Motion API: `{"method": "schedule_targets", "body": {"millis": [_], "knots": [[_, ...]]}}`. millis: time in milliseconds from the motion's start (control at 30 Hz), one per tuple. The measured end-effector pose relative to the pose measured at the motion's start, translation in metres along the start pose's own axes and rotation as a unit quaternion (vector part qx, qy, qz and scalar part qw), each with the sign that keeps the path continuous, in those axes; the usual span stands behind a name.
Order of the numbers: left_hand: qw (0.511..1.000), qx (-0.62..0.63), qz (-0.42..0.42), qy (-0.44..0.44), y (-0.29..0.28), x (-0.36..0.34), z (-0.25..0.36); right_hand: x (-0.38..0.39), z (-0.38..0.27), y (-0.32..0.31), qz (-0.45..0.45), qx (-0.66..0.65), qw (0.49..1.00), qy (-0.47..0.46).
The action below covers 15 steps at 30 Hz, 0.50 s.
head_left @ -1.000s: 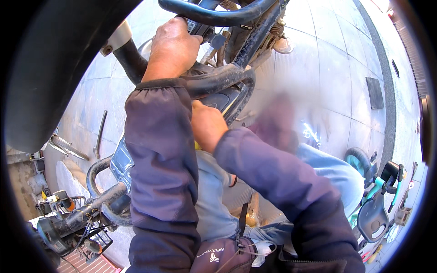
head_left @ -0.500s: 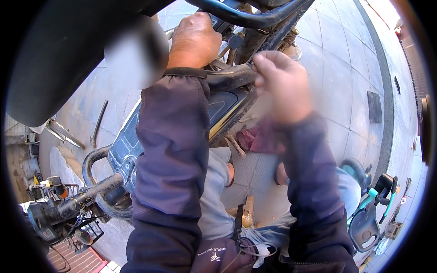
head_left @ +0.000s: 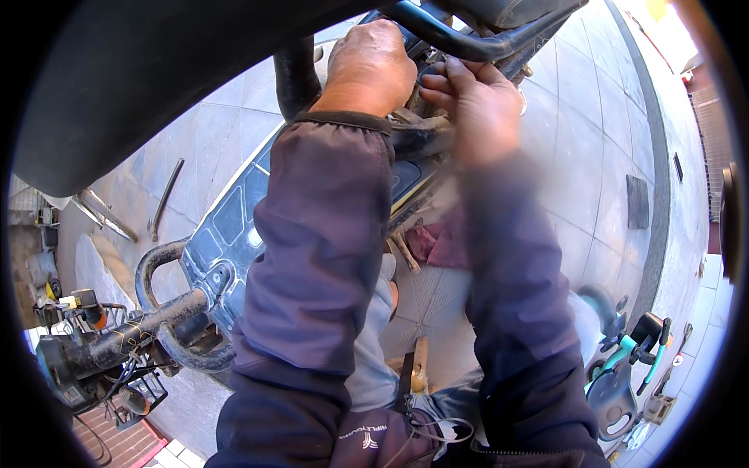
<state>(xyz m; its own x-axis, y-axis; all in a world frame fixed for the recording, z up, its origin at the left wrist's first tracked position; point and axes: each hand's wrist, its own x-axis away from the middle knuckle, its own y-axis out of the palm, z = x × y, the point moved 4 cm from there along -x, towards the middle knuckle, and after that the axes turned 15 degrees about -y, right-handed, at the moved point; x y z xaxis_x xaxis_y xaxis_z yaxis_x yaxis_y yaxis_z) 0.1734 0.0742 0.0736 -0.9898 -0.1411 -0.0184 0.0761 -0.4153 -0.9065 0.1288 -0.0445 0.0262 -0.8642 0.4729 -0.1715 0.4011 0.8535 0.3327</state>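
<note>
An electric scooter or moped lies across the view, with a black tubular rail (head_left: 460,40) at the top and a dark footboard (head_left: 222,253) at the left. My left hand (head_left: 370,70) is bent over parts under the rail, back of the hand up, its fingers hidden. Close beside it, my right hand (head_left: 477,97) has thumb and fingers drawn together at the frame below the rail. Whatever lies between those fingertips is too small to make out. Just under both hands runs a worn dark frame tube (head_left: 421,140).
A dark seat-like shape (head_left: 156,86) fills the upper left. On the tiled floor lie a maroon cloth (head_left: 441,240), a wooden handle (head_left: 420,363), a dark rod (head_left: 165,199) and a black pad (head_left: 637,201). A teal-and-grey wheeled thing (head_left: 616,398) stands at the right.
My right hand has moved up from the worn tube to the parts beneath the rail, closer to my left hand. The view has shifted slightly; my left hand stays at the frame.
</note>
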Motion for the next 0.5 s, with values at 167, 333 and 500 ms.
{"method": "schedule_targets", "body": {"millis": [167, 333, 500], "knots": [[1.0, -0.004, 0.013, 0.009, 0.004, -0.001, 0.0, -0.003, 0.009, 0.006, 0.013, 0.027, 1.0, -0.008], [0.999, -0.018, -0.038, 0.008, -0.004, 0.0, 0.002, -0.005, 0.014, 0.011, 0.019, 0.024, 0.999, -0.014], [0.999, -0.021, -0.039, 0.013, -0.005, 0.003, 0.004, -0.009, 0.016, 0.009, 0.015, 0.023, 0.999, -0.023]]}}
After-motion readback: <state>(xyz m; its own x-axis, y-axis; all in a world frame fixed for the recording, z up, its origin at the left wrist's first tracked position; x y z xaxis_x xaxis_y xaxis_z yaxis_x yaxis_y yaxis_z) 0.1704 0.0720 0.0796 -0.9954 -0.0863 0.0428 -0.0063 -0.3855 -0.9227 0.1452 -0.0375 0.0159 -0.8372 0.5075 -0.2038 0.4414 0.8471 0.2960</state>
